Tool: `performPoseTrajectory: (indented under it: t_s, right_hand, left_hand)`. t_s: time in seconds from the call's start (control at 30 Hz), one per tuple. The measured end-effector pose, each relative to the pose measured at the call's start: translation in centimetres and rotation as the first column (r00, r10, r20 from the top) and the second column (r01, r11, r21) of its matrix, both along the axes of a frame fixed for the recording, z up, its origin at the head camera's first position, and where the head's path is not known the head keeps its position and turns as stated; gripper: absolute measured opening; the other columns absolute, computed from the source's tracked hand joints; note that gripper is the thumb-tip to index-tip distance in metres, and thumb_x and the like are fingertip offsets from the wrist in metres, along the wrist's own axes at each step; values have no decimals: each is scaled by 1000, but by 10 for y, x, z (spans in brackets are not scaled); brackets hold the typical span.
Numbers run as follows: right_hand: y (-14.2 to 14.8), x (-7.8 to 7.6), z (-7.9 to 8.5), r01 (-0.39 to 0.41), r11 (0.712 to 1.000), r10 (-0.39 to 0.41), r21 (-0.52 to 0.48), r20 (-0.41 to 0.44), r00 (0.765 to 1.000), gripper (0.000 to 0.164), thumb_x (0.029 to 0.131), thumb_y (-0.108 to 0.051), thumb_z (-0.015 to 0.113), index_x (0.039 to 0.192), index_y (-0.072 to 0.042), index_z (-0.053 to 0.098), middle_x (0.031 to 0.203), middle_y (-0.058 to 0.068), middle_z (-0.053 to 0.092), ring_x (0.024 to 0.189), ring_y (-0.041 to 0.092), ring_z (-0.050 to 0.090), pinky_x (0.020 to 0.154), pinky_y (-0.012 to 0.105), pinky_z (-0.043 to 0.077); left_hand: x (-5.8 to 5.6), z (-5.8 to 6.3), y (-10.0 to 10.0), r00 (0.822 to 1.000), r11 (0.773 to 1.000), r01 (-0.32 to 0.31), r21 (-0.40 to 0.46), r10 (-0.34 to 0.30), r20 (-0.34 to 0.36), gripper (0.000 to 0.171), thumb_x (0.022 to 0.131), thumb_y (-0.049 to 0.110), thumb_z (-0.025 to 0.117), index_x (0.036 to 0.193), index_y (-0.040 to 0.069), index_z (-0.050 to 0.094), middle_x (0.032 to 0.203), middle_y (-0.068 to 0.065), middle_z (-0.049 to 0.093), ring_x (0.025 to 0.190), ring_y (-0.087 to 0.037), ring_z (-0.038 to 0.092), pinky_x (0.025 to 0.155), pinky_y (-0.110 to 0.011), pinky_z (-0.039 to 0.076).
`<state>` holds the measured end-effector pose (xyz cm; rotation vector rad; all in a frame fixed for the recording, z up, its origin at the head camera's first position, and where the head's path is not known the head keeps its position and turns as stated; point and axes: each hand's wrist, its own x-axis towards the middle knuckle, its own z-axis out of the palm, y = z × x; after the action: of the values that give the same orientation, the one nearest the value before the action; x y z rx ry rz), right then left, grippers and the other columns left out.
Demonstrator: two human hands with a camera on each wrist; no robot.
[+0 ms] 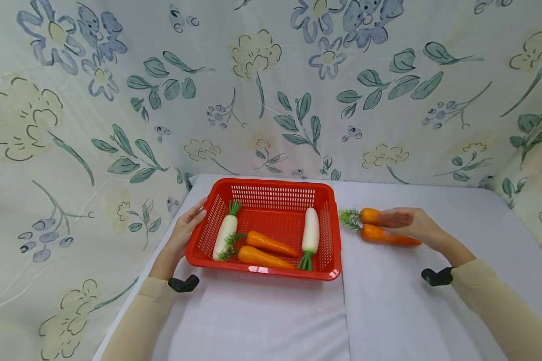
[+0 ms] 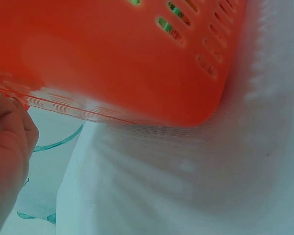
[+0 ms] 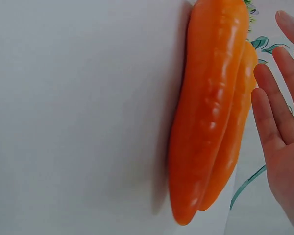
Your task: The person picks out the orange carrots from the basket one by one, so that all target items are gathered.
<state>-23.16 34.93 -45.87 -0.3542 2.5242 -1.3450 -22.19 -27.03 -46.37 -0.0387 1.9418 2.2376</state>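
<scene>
A red plastic basket with slotted walls stands on the table. My left hand grips its left side, fingers curled at the rim in the left wrist view. Inside lie a white radish at the left, another white radish at the right, and two orange carrots between them. Right of the basket, two more carrots lie side by side, leafy tops toward it. Over these hovers my right hand; its fingers look straight and spread beside the carrots in the right wrist view.
A white cloth covers the table, with a crease running forward below the basket's right corner. Behind and at the sides hangs a flower-printed curtain. Each wrist wears a small black device.
</scene>
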Motion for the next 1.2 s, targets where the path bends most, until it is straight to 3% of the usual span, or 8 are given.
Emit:
performPoseTrajectory:
  t_s: [0.23,0.4,0.53,0.77,0.87,1.2]
  right_hand:
    - [-12,-2,23,25,998,-28,-61,-43,999,56,90,-20,76,140,-3,55,135,19,60,122,34,57,86,21,54]
    - [-27,-2,41,51,988,-57,-143,-41,998,56,92,-23,75,140,-3,55,129,6,66,119,22,61,87,20,53]
    - [-41,-1,55,34,976,-48,-214,-61,997,52,93,-19,74,139,-3,55,124,0,68,114,15,64,88,19,52]
    - [-73,-3,76,49,969,-56,-243,-22,998,54,93,-22,73,141,-4,54,131,10,64,112,13,64,92,27,53]
    - [-86,-5,84,42,960,-43,-278,2,999,56,94,-23,72,142,-4,52,131,8,64,111,11,65,94,26,51]
    - [-137,-13,109,20,957,-16,-289,15,1000,56,92,-27,74,140,-5,55,136,17,59,116,19,62,113,55,33]
  left_hand:
    - [7,15,4,1000,1000,8,0,-8,8,57,105,25,53,158,22,32,156,-16,36,119,-24,58,94,-40,52]
    - [10,18,6,1000,1000,11,10,-11,5,57,105,24,53,158,21,32,156,-17,35,117,-23,60,93,-39,52]
    - [9,17,6,1000,1000,13,4,-13,3,57,105,24,53,158,21,32,155,-18,35,116,-23,60,92,-39,53]
    - [0,1,-2,1000,1000,5,-11,-5,-11,58,103,31,56,157,27,35,155,-15,37,113,-20,61,88,-35,56]
    - [-1,-1,-3,1000,1000,2,-13,-2,-17,59,102,33,57,156,27,36,154,-15,38,111,-19,62,87,-34,56]
    - [0,-3,-2,1000,1000,7,6,-7,-25,58,103,31,57,156,25,36,153,-15,39,111,-18,62,88,-34,56]
